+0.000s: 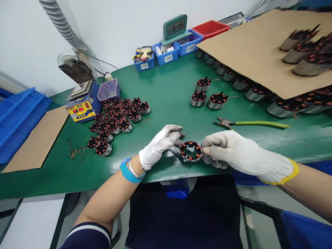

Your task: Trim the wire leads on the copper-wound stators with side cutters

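A ring-shaped stator (191,151) with copper windings and a metal rim is held over the green table's front edge. My right hand (220,148), in a white knit glove with a yellow cuff, pinches its right side with thumb and fingers. On its left, my left hand (166,143), in a thin white glove with grey fingertips, is at the ring's edge; its fingers are partly spread and blurred, so contact is unclear. Green-handled cutters (259,123) lie beyond my right hand. Three stators (218,100) stand farther back.
Many finished-looking stators (126,125) cluster at the left, near wire scraps (76,151) and a blue-yellow device (81,110). Cardboard (241,52) covers more stators at the right. Blue bins (144,65), a red bin (210,30) and a clock (175,27) line the wall.
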`<state>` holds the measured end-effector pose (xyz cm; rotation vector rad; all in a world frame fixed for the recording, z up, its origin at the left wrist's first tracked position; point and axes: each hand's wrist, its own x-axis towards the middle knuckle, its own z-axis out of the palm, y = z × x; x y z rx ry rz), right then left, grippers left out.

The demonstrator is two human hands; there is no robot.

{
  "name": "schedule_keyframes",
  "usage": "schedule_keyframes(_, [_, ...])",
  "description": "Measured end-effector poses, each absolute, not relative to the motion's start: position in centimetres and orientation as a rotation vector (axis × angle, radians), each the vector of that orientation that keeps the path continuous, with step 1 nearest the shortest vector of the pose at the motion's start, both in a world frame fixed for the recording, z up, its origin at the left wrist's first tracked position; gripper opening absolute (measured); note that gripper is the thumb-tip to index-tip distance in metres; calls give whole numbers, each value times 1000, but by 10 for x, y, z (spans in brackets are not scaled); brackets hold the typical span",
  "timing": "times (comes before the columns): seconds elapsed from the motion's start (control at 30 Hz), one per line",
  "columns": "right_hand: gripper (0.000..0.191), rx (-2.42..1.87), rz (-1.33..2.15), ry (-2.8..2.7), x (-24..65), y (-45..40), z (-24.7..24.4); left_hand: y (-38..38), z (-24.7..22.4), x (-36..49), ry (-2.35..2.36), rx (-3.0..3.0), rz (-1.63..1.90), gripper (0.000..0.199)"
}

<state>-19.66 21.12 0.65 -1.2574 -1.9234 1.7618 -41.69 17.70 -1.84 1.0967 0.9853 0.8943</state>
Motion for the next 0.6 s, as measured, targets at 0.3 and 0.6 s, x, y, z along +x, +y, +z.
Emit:
schedule_keyframes(0.3, [57, -1154, 1867, -1812, -194, 211, 11, 164, -13, -403, 846, 1225, 927, 60])
schedule_keyframes(0.6, [65, -1087, 1685, -1941, -185, 206, 15, 151, -18, -397, 1383, 2114, 1008, 43])
